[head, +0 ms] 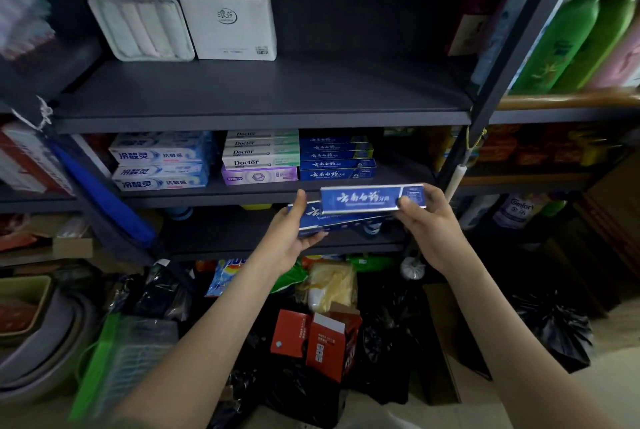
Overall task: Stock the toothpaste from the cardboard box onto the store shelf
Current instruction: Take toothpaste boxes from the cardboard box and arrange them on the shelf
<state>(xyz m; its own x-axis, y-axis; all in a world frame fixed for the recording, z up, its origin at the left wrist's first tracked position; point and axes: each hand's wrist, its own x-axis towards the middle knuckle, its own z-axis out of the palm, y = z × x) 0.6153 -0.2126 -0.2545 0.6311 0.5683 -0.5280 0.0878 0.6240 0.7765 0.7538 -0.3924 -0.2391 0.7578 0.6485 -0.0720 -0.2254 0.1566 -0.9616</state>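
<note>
A dark metal shelving unit [263,93] fills the view, and the stack of blue toothpaste cartons [337,160] on its middle shelf [207,195] is taken as the landmark. Left of that stack, white-and-green cartons [261,151] are piled on a purple carton [259,176]. Further left, blue-and-white cartons [161,162] are stacked. A bare stretch of shelf is seen to the right of the stack.

Just below and in front of the stack, two matching blue cartons are held. The upper carton [360,199] is pinched at its right end by the right hand [427,224], whose grip is closed on it with the thumb in front. The lower carton [332,221], partly hidden behind the upper one, is cradled at its left end by the left hand [291,238], with the thumb up its end and the fingers curled beneath. Whether a third carton lies under it cannot be told.

The supply box cannot be picked out with certainty among the clutter on the floor below the stack.

The cartons are judged to be light, stiff along their length and made of thin glossy card, so they are likely to be slippery and easily dented at the corners. They are best taken by the long narrow sides and slid flat onto the stack.
</note>
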